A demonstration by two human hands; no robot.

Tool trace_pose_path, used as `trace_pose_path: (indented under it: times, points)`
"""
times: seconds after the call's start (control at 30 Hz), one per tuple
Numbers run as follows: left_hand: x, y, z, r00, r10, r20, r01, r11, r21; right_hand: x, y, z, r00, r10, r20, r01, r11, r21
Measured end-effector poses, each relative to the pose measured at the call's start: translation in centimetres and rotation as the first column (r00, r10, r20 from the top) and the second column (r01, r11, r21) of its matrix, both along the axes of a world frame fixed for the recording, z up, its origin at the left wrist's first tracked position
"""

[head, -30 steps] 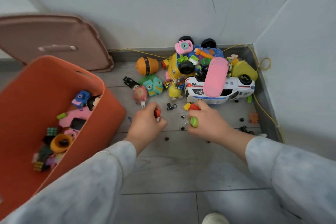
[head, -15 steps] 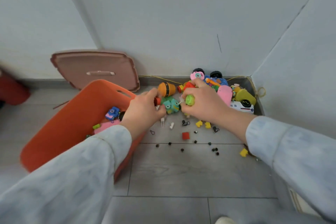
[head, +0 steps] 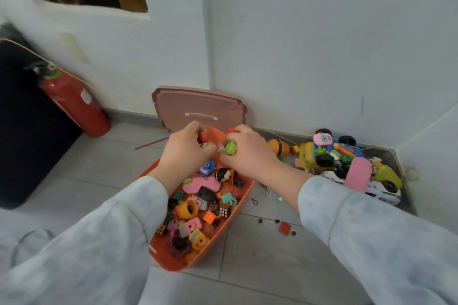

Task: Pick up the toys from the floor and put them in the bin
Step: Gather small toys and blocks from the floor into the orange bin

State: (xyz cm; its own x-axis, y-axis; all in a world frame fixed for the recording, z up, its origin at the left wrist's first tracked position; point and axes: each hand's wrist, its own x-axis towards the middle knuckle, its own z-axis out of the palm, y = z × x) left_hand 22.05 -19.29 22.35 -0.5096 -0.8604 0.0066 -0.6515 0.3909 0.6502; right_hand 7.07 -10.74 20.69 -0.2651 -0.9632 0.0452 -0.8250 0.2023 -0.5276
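The orange plastic bin [head: 244, 197] lies on the grey tiled floor [head: 260, 270] directly beneath both grips, its bottom strewn with small toy cameras, cubes and figures. A dusty-pink plastic lid [head: 198, 104] leans on the wall just beyond the grips. A heap of bright toys [head: 332, 156] sits in the corner, well to the right of the right grip. The left grip [head: 184, 153] is curled round a small red toy [head: 202, 136]. The right grip [head: 247, 156], close beside it, pinches a round green toy [head: 231, 148] and a red piece [head: 231, 130], all above the bin's far end. A small red square block [head: 285, 227] lies on the floor nearer the person than the right grip.
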Motion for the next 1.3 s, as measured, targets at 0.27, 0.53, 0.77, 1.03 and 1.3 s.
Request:
trace_pose_path:
  times: [0.27, 0.53, 0.77, 1.03, 1.3]
  points:
    - [3.3, -2.0, -4.4, 0.99, -0.122, 0.067, 0.126, 0.99, -0.066, 2.5, -1.6, -3.7, 1.0, -0.02, 0.021, 0.019, 0.999, 0.035]
    - [3.9, -2.3, -4.8, 0.983, -0.164, 0.079, 0.163, 0.986, 0.021, 2.0, -2.1, -3.3, 0.993, -0.058, 0.105, 0.061, 0.998, -0.02]
    - [2.6, -1.4, -4.7, 0.985, -0.166, 0.055, 0.168, 0.985, -0.03, 0.7, -1.1, -3.0, 0.999, -0.051, 0.014, 0.052, 0.998, -0.043]
    - [-2.8, 0.9, -4.1, 0.957, -0.288, 0.005, 0.288, 0.956, -0.062, -4.9, 2.5, -2.0, 0.975, -0.038, -0.219, 0.031, 0.999, -0.038]
    - [-9.2, 6.3, -6.7, 0.85, -0.527, 0.017, 0.526, 0.845, -0.092, -12.2, 8.5, -2.7, 0.955, -0.037, -0.295, 0.082, 0.987, 0.14]
